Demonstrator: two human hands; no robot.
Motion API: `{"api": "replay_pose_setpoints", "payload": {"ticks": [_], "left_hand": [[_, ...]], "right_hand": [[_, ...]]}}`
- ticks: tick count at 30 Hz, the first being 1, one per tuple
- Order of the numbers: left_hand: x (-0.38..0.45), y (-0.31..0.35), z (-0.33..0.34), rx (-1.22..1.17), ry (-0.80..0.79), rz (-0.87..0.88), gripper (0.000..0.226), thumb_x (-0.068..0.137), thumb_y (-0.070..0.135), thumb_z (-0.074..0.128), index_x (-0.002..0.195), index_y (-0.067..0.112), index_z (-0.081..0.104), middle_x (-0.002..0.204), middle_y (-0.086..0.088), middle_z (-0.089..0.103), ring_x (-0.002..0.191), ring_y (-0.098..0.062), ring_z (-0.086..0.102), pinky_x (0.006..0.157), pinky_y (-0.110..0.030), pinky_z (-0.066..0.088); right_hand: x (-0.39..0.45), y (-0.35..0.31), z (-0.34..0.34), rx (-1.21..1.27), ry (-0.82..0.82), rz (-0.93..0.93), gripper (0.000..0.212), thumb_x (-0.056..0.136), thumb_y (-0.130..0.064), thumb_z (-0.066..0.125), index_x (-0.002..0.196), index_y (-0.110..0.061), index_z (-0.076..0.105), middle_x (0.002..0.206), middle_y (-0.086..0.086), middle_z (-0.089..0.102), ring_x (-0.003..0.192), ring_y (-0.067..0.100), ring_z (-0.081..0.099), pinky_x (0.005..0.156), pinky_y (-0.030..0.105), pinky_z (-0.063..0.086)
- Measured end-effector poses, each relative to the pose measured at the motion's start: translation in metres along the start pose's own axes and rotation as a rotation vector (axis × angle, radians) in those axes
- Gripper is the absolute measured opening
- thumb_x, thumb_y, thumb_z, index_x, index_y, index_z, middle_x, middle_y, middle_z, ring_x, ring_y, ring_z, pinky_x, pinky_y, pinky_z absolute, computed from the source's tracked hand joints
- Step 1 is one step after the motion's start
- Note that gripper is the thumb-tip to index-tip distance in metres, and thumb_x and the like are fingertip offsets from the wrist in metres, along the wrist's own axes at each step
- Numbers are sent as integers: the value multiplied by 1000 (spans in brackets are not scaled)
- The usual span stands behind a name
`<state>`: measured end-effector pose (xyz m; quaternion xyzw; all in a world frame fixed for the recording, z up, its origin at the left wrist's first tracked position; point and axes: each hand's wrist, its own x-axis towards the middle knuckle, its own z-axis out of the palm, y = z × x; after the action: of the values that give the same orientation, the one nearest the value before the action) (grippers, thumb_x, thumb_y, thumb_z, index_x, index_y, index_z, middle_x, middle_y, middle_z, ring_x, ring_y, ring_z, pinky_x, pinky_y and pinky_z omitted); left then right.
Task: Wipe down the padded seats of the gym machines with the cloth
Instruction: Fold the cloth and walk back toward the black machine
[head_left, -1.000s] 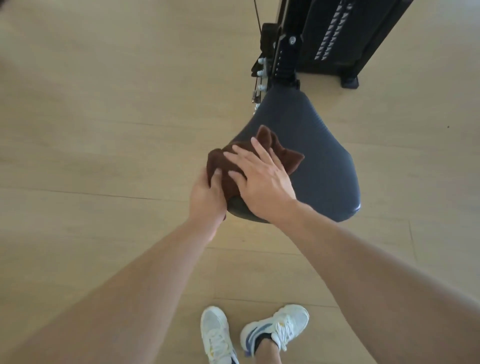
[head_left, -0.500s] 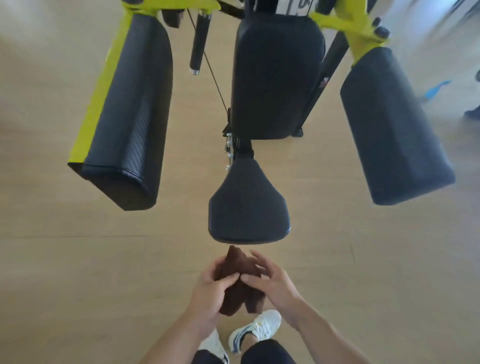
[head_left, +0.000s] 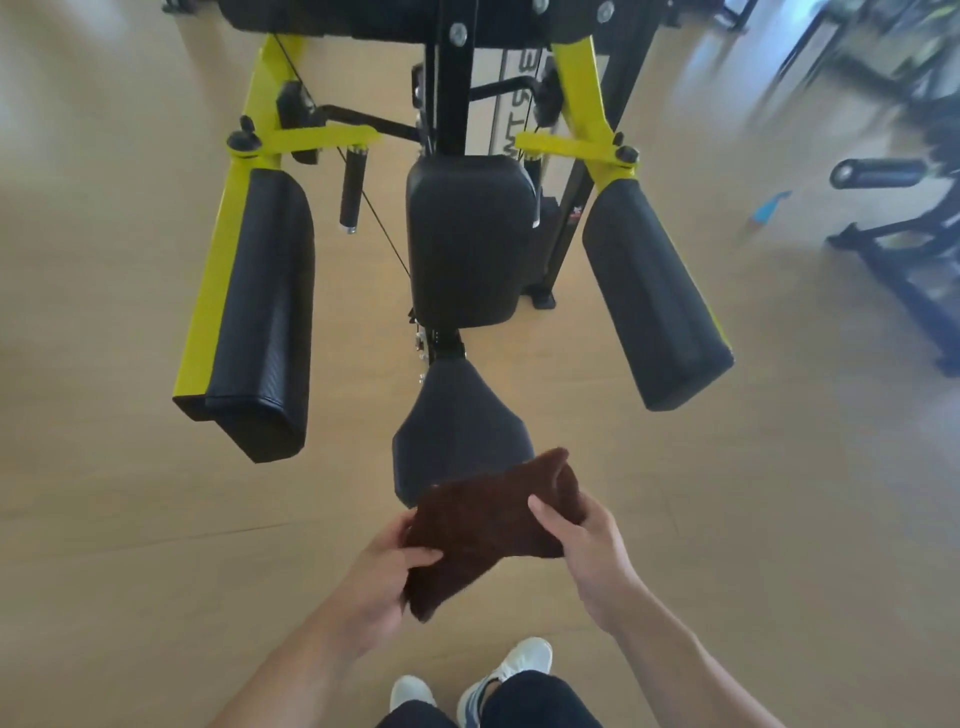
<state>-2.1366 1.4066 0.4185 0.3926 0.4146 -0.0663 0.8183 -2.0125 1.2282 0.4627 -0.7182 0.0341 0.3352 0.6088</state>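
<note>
Both hands hold the brown cloth (head_left: 488, 525) in the air, in front of the near edge of the dark padded seat (head_left: 460, 421). Left hand (head_left: 382, 577) pinches the lower left part, thumb on top; right hand (head_left: 582, 545) grips the upper right end. Black back pad (head_left: 467, 239) stands behind the seat, yellow-framed arm pads (head_left: 260, 312) either side. White shoes (head_left: 519, 662) on the wood floor (head_left: 104, 519).

Gym: padded yellow-framed machine (head_left: 467, 239)
</note>
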Motion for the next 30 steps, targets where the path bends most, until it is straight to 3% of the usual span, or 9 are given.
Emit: {"api": "replay_pose_setpoints", "payload": {"ticks": [2, 5, 9, 12, 14, 17, 21, 24, 30], "left_hand": [[-2, -6, 1, 197, 45, 14, 76, 53, -4, 71, 127, 11, 59, 130, -18, 67, 110, -30, 66, 83, -35, 51], [-12, -4, 9, 479, 20, 154, 96, 51, 30, 88, 140, 31, 53, 142, 19, 54, 131, -1, 48, 103, -28, 35], [-26, 19, 34, 655, -227, 303, 88, 63, 52, 91, 140, 55, 48, 154, 32, 37, 145, 8, 30, 118, -35, 30], [-30, 36, 56, 775, -244, 422, 41, 73, 39, 87, 111, 44, 73, 130, 29, 65, 133, 12, 45, 117, -36, 35], [-33, 42, 70, 739, -263, 436, 23, 77, 31, 85, 99, 32, 80, 106, 14, 78, 111, -3, 68, 106, -42, 49], [-32, 42, 84, 692, -316, 394, 27, 73, 31, 85, 98, 25, 80, 97, -2, 81, 96, -21, 77, 95, -51, 58], [-30, 27, 105, 853, -290, 388, 26, 75, 28, 85, 99, 31, 73, 96, 8, 79, 96, -15, 75, 89, -38, 60], [-27, 13, 125, 894, -202, 468, 26, 86, 2, 72, 98, 26, 73, 93, 9, 78, 90, -11, 75, 85, -32, 61], [-13, -2, 179, 868, 28, 620, 29, 93, 0, 62, 91, 26, 74, 86, 8, 78, 83, -13, 74, 70, -24, 60]], "right_hand": [[-4, -13, -4, -281, 27, -132, 16, 88, -21, 79, 98, -32, 74, 89, -12, 79, 86, 6, 75, 71, 20, 57], [-15, -28, -5, -551, -125, -206, 30, 82, -13, 83, 91, -39, 72, 83, -11, 75, 75, 5, 70, 70, 24, 57], [-31, -40, -11, -715, -229, -311, 35, 84, -10, 80, 100, -39, 71, 92, -16, 75, 88, 9, 70, 79, 30, 58], [-37, -50, -22, -706, -191, -330, 36, 81, -3, 77, 96, -34, 66, 89, -13, 74, 80, 14, 70, 70, 35, 60], [-39, -54, -33, -684, -135, -341, 40, 77, 0, 77, 93, -35, 64, 89, -15, 73, 81, 12, 69, 67, 30, 59], [-39, -55, -54, -635, -87, -342, 45, 74, 0, 81, 90, -38, 63, 88, -19, 72, 84, 5, 68, 67, 20, 56], [-35, -52, -79, -585, -86, -339, 41, 74, 4, 79, 91, -28, 62, 88, -13, 74, 84, 8, 70, 70, 27, 60], [-24, -46, -101, -557, -77, -344, 37, 74, 9, 74, 89, -20, 57, 92, -11, 74, 83, 11, 69, 71, 31, 61], [12, -38, -162, -662, -159, -336, 34, 76, -8, 83, 87, -34, 64, 92, -13, 71, 85, 12, 66, 73, 31, 58]]}}
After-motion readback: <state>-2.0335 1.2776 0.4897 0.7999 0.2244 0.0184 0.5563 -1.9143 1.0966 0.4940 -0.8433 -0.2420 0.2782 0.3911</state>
